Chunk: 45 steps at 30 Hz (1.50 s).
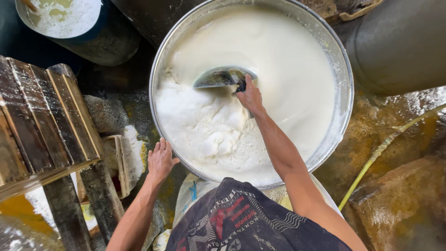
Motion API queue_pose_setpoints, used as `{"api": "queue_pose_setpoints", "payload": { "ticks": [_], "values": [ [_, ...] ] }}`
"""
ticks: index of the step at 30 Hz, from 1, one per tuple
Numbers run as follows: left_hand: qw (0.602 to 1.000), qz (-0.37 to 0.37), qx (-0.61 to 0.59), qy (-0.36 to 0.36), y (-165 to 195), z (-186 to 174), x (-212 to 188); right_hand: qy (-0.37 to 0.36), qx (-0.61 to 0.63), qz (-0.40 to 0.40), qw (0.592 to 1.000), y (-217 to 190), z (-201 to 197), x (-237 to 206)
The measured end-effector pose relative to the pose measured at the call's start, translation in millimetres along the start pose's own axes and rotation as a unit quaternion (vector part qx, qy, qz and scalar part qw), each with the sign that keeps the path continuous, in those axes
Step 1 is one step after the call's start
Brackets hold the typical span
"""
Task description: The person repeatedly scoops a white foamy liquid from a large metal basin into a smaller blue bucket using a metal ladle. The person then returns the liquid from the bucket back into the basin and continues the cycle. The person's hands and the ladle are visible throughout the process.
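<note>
Gripping the ladle point(222, 77) handle, the right hand point(251, 96) dips it into the milky liquid in the basin point(344, 88); the left hand point(160, 160) rests open-fingered against the basin's outer rim.

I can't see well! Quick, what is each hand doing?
Left hand: open, resting on the big metal basin rim.
Right hand: closed around the ladle.

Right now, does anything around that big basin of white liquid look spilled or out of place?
Yes. White foam has spilled onto the small wooden box left of the metal basin, near the left hand. The floor is wet and stained yellow-brown.
</note>
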State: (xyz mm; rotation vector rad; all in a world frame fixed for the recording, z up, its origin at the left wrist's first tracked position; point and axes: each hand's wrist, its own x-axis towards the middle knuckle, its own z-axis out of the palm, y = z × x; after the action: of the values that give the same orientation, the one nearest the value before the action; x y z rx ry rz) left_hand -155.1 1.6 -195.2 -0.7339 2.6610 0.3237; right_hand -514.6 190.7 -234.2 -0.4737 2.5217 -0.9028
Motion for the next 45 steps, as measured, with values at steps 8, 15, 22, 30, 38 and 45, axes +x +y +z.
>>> {"api": "queue_pose_setpoints", "payload": {
  "ticks": [8,15,22,30,38,45],
  "values": [
    [0.998,0.05,-0.005,0.041,-13.8,0.9,2.2,0.09,-0.051,0.056,0.993,32.9,-8.8,-56.3],
    [0.992,0.119,-0.023,0.047,-38.2,2.0,2.1,0.147,-0.057,0.139,0.978,30.0,-5.4,-128.5],
    [0.974,0.217,-0.052,0.044,-71.4,6.2,5.9,0.166,-0.031,0.255,0.952,18.6,15.3,-207.7],
    [0.96,0.271,-0.057,0.032,-82.1,-0.9,1.3,0.214,-0.039,0.203,0.955,19.6,58.1,-312.4],
    [0.917,0.317,0.074,-0.229,-50.0,15.1,-64.3,0.296,0.349,0.148,0.877,-48.7,50.0,-482.3],
    [0.746,0.629,-0.062,-0.21,53.3,78.1,-140.0,0.474,0.554,0.05,0.682,-35.4,81.0,-689.1]
  ]
}}
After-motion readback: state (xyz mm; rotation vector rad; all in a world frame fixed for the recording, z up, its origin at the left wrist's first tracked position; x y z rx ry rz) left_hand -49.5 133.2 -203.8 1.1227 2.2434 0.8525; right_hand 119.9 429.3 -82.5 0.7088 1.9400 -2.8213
